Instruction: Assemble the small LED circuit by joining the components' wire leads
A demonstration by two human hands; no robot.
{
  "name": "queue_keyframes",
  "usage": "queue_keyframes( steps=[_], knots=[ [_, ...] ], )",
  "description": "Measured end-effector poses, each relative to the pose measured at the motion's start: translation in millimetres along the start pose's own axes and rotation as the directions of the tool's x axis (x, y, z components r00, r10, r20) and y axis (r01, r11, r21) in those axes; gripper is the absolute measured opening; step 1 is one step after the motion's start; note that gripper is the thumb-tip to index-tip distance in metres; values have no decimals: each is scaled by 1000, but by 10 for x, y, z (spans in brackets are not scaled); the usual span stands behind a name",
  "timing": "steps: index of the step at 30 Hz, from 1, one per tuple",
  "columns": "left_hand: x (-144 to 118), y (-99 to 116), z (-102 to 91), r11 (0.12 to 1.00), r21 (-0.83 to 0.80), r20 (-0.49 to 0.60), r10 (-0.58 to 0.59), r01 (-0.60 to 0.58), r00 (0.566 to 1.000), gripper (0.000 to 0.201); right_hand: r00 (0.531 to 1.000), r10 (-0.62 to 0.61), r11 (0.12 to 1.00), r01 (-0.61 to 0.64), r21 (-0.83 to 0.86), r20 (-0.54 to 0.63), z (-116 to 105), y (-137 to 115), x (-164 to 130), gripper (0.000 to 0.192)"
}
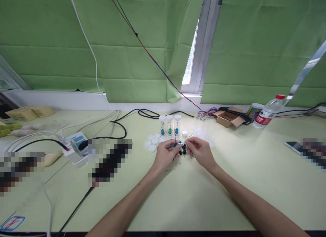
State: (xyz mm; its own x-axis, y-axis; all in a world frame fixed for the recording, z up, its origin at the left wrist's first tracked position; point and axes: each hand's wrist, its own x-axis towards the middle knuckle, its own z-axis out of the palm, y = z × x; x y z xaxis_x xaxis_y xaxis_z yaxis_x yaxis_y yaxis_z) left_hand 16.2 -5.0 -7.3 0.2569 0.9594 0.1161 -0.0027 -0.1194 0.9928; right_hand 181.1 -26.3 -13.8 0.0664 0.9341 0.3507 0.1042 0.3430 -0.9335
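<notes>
From the head view, both hands are meeting above the counter (229, 182): the left hand (165, 155) and right hand (201, 152) are pinching a small blue piece (176, 145) between their fingers, just before three capped tubes (169, 125).

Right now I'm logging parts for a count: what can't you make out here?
- Small blue piece, head view: too small, pinched between left hand and right hand.
- Dark bits: fingers cover them.
- Pixelated patches: blurred.
- Phone: partly blurred.
</notes>
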Motion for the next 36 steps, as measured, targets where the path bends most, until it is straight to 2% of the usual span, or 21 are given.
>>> queue_keyframes(
  steps=[11,23,31,36],
  knots=[
    [-6,11,-5,999,34,4,22,-23,1000,27,989,138,983,-143,118,43,-17,15,15,34],
    [-17,16,-12,994,84,14,63,-64,998,26,978,195,962,-205,178,72,-27,5,21,33],
    [-22,31,8,988,124,-9,91,-89,996,26,978,204,961,-207,181,35,-12,-39,13,34],
    [-12,39,18,998,66,-9,17,-16,1000,30,995,82,992,-76,98,-57,22,-24,-12,33]
  ],
)
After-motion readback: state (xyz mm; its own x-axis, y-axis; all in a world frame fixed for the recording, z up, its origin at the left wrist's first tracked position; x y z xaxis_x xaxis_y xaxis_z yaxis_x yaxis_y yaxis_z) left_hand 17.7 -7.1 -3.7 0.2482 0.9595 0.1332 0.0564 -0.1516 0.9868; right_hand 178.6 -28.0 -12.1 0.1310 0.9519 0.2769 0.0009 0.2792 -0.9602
